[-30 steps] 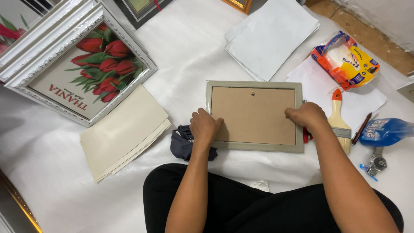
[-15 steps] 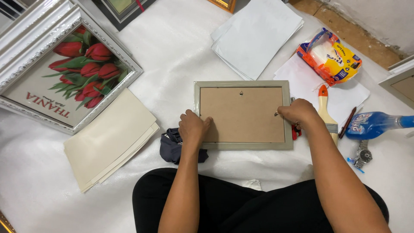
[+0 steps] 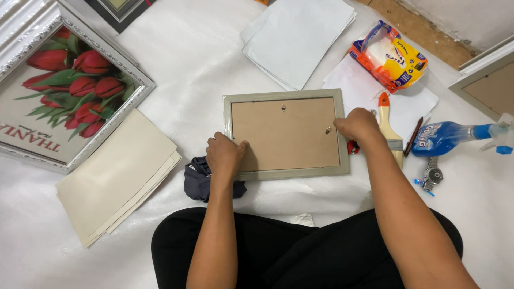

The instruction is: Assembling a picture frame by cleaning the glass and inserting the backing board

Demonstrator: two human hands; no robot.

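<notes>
A small grey-green picture frame (image 3: 286, 95) lies face down on the white sheet, its brown backing board (image 3: 284, 134) facing up. My left hand (image 3: 225, 155) presses on the frame's lower left corner, fingers curled on the backing. My right hand (image 3: 357, 126) rests on the frame's right edge, fingertips by a small metal tab. Neither hand lifts anything.
A dark cloth (image 3: 199, 179) lies under my left wrist. Right of the frame lie a paintbrush (image 3: 390, 131), pen (image 3: 413, 137), blue spray bottle (image 3: 447, 138), wristwatch (image 3: 431, 175) and tissue pack (image 3: 390, 56). A tulip picture in a silver frame (image 3: 64, 85), cream boards (image 3: 115, 174) and white sheets (image 3: 300, 37) surround.
My right hand has slid a little up the frame's right edge toward the metal tab. The left hand stays on the lower left corner. The view has shifted slightly.
</notes>
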